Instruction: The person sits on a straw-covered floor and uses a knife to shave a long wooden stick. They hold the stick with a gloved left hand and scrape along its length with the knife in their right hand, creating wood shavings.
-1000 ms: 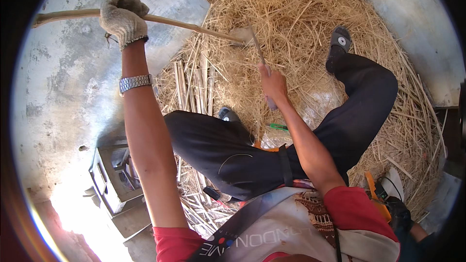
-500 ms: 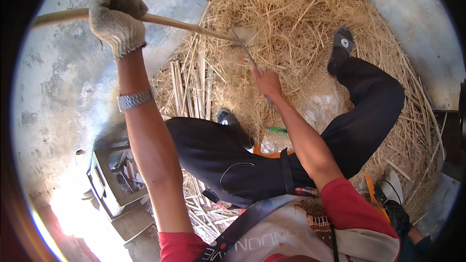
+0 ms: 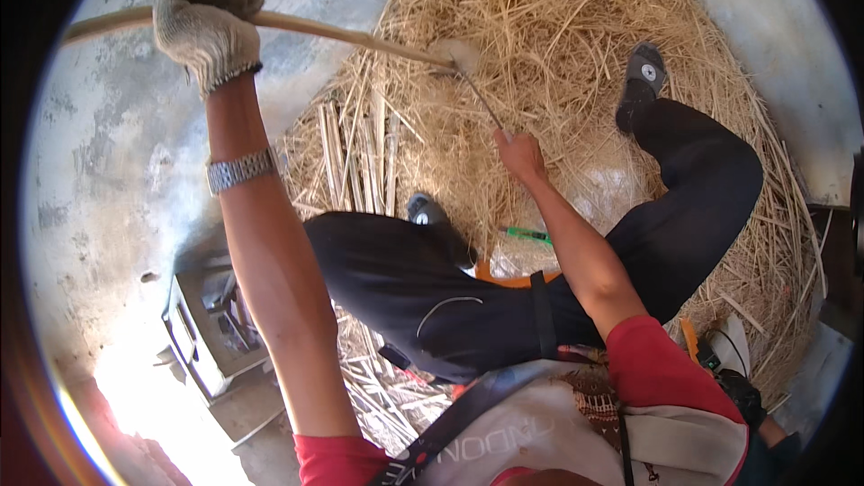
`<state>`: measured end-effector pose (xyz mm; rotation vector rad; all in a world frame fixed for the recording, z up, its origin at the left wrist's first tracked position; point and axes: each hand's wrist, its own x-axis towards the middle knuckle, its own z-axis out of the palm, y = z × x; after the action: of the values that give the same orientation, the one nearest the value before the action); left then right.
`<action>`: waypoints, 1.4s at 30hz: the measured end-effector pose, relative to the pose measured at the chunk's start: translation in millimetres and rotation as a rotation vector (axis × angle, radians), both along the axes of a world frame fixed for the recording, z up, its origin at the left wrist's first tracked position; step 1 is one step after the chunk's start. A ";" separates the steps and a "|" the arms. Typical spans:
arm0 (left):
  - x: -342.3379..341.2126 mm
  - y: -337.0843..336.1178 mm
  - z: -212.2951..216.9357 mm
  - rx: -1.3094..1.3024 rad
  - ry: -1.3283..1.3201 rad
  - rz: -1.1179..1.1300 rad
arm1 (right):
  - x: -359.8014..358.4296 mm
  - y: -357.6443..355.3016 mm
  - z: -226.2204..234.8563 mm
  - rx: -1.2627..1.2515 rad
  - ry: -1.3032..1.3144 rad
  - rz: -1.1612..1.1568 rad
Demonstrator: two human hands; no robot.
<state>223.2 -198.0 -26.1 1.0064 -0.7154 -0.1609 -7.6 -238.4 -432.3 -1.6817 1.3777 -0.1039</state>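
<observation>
Head view showed the gloved left hand (image 3: 205,25) raised, gripping a long cane strip (image 3: 351,34). Right hand (image 3: 520,155) pinched its thin end (image 3: 481,103) above the straw heap (image 3: 558,27). Split canes (image 3: 360,157) lay beside the knee.

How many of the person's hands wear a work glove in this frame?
1. The left hand, raised at upper left, wears a knit glove and grips the long stick. The right hand, over the straw pile, is bare and pinches a thin blade.
</observation>
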 end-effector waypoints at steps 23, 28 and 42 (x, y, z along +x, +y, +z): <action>18.5 12.2 -0.8 0.009 0.025 0.089 | 20.0 -24.3 17.7 0.318 -0.345 -0.121; 26.1 17.8 -3.7 0.000 0.024 0.089 | 37.4 -13.7 13.9 -0.235 -0.437 -0.121; 40.4 37.1 -8.0 -0.014 0.081 0.198 | 33.3 -30.9 29.1 0.221 -0.218 -0.054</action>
<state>263.6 -160.8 -34.1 1.0450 -0.5392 -0.0238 25.7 -269.3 -403.2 -1.4064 1.2241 -0.1552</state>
